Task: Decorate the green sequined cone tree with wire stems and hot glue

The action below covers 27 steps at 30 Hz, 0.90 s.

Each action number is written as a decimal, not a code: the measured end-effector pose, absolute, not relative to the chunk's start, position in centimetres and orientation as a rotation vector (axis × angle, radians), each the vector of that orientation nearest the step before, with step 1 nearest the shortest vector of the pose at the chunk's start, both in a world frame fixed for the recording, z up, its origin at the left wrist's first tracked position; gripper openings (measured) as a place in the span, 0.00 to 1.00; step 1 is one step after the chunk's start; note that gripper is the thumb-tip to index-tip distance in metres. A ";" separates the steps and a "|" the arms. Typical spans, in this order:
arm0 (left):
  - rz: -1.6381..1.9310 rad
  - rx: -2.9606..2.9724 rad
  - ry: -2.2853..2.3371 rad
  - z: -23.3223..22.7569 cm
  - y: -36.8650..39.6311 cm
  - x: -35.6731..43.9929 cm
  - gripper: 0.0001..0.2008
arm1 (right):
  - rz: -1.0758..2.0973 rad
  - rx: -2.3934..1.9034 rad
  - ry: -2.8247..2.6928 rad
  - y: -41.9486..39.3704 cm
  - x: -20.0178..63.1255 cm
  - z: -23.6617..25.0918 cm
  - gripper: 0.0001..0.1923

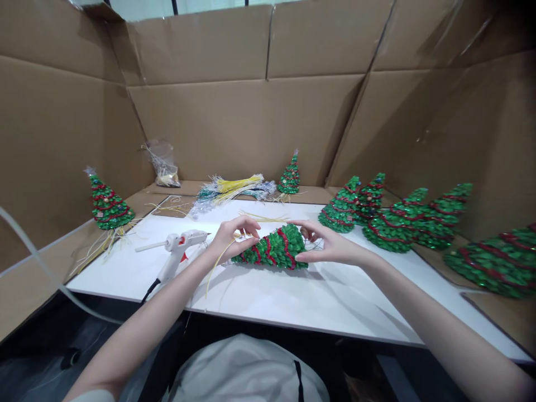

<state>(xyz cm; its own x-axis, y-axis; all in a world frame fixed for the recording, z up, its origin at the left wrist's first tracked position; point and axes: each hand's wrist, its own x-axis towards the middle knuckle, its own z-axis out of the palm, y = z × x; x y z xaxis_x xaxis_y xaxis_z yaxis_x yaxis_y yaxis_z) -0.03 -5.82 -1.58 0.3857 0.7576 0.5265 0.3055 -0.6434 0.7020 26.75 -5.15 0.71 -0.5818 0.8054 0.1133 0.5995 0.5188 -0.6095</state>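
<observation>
Your left hand point(235, 234) pinches a yellow wire point(218, 262) at the tip of the small green tree point(274, 248) lying on the tabletop point(293, 301); your right hand point(329, 243) grips its base. The wire could slip free; the glue gun point(178, 248) nearby may burn you. The clear bag point(163, 162) holds pale strands

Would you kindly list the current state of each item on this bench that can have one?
Tree in hand: lying on its side, held at both ends.
Left hand: pinching the tree's tip, with a yellow wire hanging beneath.
Right hand: gripping the tree's base.
Glue gun: set down on the white board, untouched.
Far tree: upright.
Wire bundle: lying loose.
</observation>
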 end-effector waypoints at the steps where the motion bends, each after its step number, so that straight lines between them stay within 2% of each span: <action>1: 1.196 2.150 0.906 -1.6 -5.8 0.0 0.10 | 0.745 -1.135 -2.381 -5.2 26.8 0.7 0.38; 11: 1.083 2.149 0.833 -1.3 -6.3 0.2 0.12 | 0.590 -0.975 -2.395 -6.5 27.9 -0.6 0.44; 27: 1.121 2.206 0.728 -1.2 -6.4 0.1 0.10 | 0.349 -0.913 -2.354 -6.9 27.5 -1.9 0.43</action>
